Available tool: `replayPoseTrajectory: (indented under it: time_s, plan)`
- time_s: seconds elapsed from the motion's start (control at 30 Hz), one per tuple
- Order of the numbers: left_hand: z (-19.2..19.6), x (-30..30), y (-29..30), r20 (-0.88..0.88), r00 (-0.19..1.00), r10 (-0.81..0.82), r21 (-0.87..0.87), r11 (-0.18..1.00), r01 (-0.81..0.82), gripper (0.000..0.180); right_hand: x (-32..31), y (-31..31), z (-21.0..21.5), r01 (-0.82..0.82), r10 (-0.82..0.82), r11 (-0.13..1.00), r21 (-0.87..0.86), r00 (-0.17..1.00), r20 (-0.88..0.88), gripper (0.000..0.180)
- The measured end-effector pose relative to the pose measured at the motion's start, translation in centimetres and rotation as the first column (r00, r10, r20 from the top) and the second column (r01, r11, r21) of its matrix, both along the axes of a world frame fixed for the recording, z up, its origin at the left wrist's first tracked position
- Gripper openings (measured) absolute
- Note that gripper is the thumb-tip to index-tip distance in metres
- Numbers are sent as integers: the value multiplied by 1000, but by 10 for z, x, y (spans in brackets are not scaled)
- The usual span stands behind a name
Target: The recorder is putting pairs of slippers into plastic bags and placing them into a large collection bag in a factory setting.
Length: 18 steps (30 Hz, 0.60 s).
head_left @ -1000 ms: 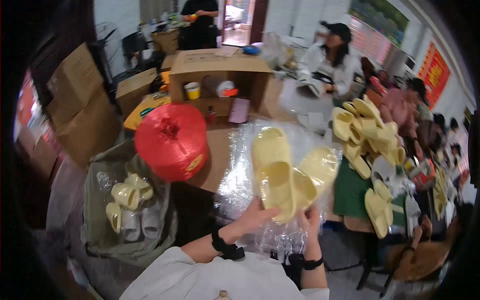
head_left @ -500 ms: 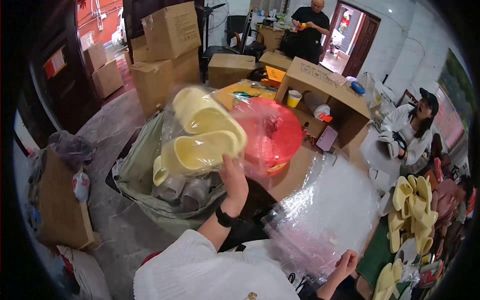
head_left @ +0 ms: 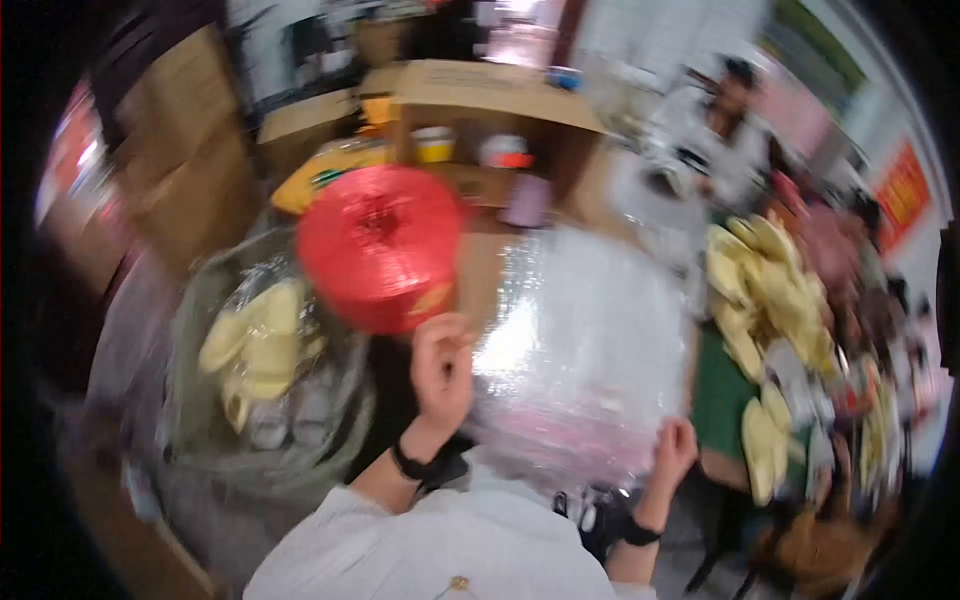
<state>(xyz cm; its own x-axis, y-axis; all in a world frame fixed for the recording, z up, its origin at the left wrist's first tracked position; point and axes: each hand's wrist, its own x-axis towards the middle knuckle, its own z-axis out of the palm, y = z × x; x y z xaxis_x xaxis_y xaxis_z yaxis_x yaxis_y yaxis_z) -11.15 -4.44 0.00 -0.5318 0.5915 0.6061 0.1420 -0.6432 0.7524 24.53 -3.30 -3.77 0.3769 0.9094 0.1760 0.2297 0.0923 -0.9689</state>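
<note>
The clear plastic bags [head_left: 605,310] lie flat in a stack straight in front of the person, the pinkish edge toward the body, which seems to suit an easy reach for both hands. The left hand [head_left: 442,370] is raised just beside the red roll [head_left: 380,250], fingers curled inward; the right hand [head_left: 674,452] is at the stack's near right corner, fingers bent too. With this much blur, I cannot tell whether either of the 2 hands is closed on anything, a film edge included.

To the left, the sack [head_left: 190,400] gapes upward, presumably so things can go in from above; yellow slippers [head_left: 270,340] and grey slippers [head_left: 290,422] lie inside. To the right is a heap of yellow slippers [head_left: 770,290], across the bags from the sack, likely keeping the 2 lots apart. Behind, 1 cardboard box [head_left: 490,85] faces its opening forward, serving as a shelf for a cup [head_left: 433,145].
</note>
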Motion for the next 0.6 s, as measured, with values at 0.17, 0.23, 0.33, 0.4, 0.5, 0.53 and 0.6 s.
replayPoseTrajectory:
  time_s: [0.17,0.23,0.33,0.4,0.5,0.53,0.6]
  plan:
    - [10,38,1,-466,868,-168,-234,970,63,33,7,5,12,28,-24,988,150,999,-29,9]
    - [17,58,12,-589,747,-308,-305,941,148,42,37,5,10,64,-50,983,174,995,-85,13]
    - [16,81,32,-726,510,-461,-395,887,239,55,89,7,17,334,-450,880,339,813,368,19]
    - [3,88,43,-789,405,-462,-407,887,219,58,135,6,18,456,-587,809,370,648,485,33]
    - [-8,96,47,-824,316,-471,-436,882,178,63,214,15,15,652,-717,656,380,381,583,43]
    - [-20,91,50,-809,321,-492,-464,871,164,64,239,18,15,696,-737,621,360,364,570,46]
    - [-35,86,54,-797,330,-505,-483,862,154,65,289,27,11,769,-677,607,201,369,637,51]
